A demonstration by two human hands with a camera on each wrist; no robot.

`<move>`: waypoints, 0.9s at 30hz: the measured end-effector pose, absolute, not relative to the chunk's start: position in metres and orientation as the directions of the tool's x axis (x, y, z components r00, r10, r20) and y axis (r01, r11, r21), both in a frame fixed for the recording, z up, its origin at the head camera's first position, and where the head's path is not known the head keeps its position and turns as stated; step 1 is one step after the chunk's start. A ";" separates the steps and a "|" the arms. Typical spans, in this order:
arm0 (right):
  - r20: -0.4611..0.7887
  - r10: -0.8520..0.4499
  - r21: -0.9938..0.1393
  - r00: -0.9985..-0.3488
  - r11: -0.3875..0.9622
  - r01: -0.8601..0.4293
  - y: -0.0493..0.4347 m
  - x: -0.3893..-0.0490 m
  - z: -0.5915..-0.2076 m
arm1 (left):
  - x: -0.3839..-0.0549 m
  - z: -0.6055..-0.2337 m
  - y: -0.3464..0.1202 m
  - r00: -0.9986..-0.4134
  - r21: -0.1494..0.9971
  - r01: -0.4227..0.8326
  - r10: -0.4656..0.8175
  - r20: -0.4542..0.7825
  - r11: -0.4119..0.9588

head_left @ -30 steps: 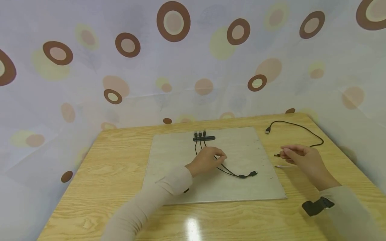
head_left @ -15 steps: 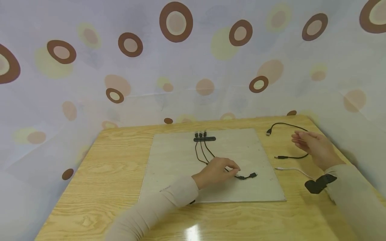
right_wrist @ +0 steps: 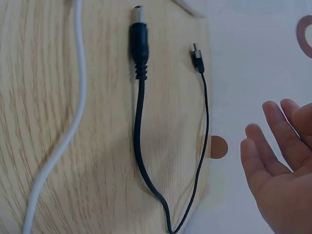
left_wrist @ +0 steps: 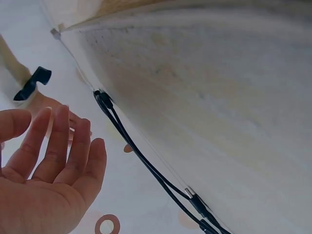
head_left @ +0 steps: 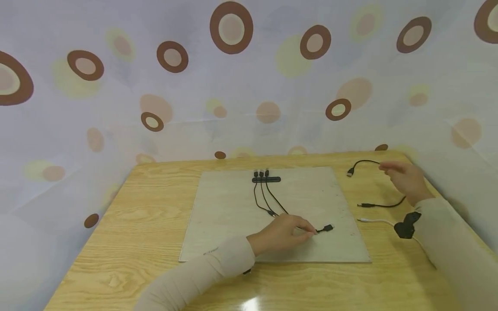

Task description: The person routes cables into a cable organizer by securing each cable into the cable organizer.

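Note:
My left hand [head_left: 285, 233] hovers over the white board's front half, beside the black cable's junction. In the left wrist view its fingers [left_wrist: 58, 146] are loosely bent with nothing between them; the black cables [left_wrist: 141, 156] run past them. At the board's back, three USB plugs [head_left: 261, 173] stand in a black cable clip [head_left: 272, 179]. To the right, my right hand [head_left: 406, 179] is above a separate black cable, partly hiding it. This cable has a USB plug [right_wrist: 197, 61] and a barrel plug [right_wrist: 139, 44]. In the right wrist view the right fingers are spread loosely, holding nothing.
A white cable [head_left: 379, 220] lies on the wooden table [head_left: 128, 224] right of the board [head_left: 218, 216], running under the right forearm. A small black connector [head_left: 328, 227] rests near the board's right side. A patterned backdrop [head_left: 233, 99] rises behind the table.
The left hand has moved right and nearer the board's front. My right hand has left the barrel plug, moving away toward the table's back right; its fingers have opened out.

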State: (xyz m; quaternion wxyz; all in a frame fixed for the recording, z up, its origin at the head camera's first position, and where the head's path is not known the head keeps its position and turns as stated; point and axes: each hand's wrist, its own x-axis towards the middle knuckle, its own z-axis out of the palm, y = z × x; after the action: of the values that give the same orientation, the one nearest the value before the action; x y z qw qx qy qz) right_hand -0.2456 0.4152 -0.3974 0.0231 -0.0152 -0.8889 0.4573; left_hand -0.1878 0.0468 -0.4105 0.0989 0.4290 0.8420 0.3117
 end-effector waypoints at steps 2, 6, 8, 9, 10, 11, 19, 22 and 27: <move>0.043 0.013 -0.702 -0.999 0.712 -0.021 0.413 -0.250 -0.400 | -0.186 -0.410 0.046 -0.613 0.615 0.654 0.785 0.089 0.440; 0.067 -0.107 -0.543 -0.992 0.831 -0.126 0.409 -0.258 -0.406 | -0.184 -0.410 0.045 -0.606 0.619 0.654 0.791 0.085 0.434; 0.083 -0.149 -0.476 -0.985 0.863 -0.171 0.407 -0.261 -0.409 | -0.182 -0.410 0.045 -0.603 0.618 0.657 0.793 0.086 0.432; 0.085 -0.168 -0.445 -0.982 0.875 -0.189 0.407 -0.263 -0.411 | -0.182 -0.410 0.045 -0.599 0.618 0.660 0.796 0.089 0.428; 0.083 -0.186 -0.411 -0.979 0.889 -0.204 0.406 -0.265 -0.413 | -0.181 -0.410 0.045 -0.595 0.619 0.662 0.799 0.091 0.422; 0.069 -0.194 -0.388 -0.979 0.898 -0.206 0.405 -0.267 -0.414 | -0.180 -0.411 0.045 -0.590 0.620 0.665 0.802 0.094 0.417; -0.058 -0.223 -0.323 -0.973 0.927 -0.193 0.394 -0.284 -0.417 | -0.180 -0.412 0.044 -0.567 0.627 0.672 0.818 0.095 0.393; -0.089 -0.216 -0.312 -0.972 0.933 -0.178 0.392 -0.293 -0.424 | -0.179 -0.412 0.043 -0.556 0.633 0.674 0.825 0.098 0.380; -0.148 -0.202 -0.296 -0.968 0.943 -0.152 0.384 -0.301 -0.431 | -0.179 -0.413 0.040 -0.542 0.633 0.683 0.834 0.103 0.366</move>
State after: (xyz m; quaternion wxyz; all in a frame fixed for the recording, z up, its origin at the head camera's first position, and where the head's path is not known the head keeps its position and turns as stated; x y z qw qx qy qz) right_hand -0.3014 0.3837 -0.4307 -0.0886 0.0902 -0.9817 0.1424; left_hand -0.1787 0.0395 -0.4133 0.1183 0.4637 0.8178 0.3196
